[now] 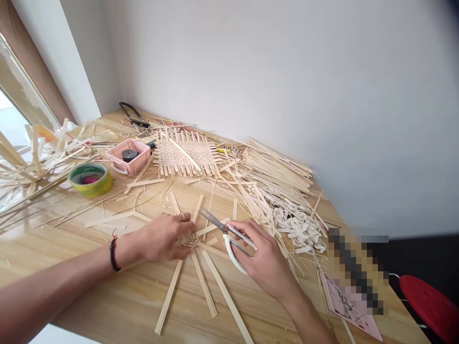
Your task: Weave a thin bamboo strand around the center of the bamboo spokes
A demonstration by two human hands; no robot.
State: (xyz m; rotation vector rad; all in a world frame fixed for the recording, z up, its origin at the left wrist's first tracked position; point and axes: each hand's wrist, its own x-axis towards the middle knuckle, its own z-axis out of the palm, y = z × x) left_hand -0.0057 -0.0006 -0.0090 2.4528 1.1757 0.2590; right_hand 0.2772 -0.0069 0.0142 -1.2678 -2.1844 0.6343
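Note:
My left hand (163, 237) rests on the wooden table (89, 286), its fingers curled onto a small woven bamboo centre (189, 238) from which flat bamboo strips (206, 286) radiate. A black-and-red cord sits on that wrist. My right hand (263, 260) grips white-handled scissors (225, 231), their blades pointing left and up toward the woven centre, slightly parted.
A flat woven bamboo mat (184, 153) lies further back. A pink box (129, 156) with a dark spool and a green tape roll (90, 178) stand at left. Bundled strips (279, 169), white curled offcuts (299, 227), black pliers (133, 114), a pink sheet (349, 306), a red stool (430, 301).

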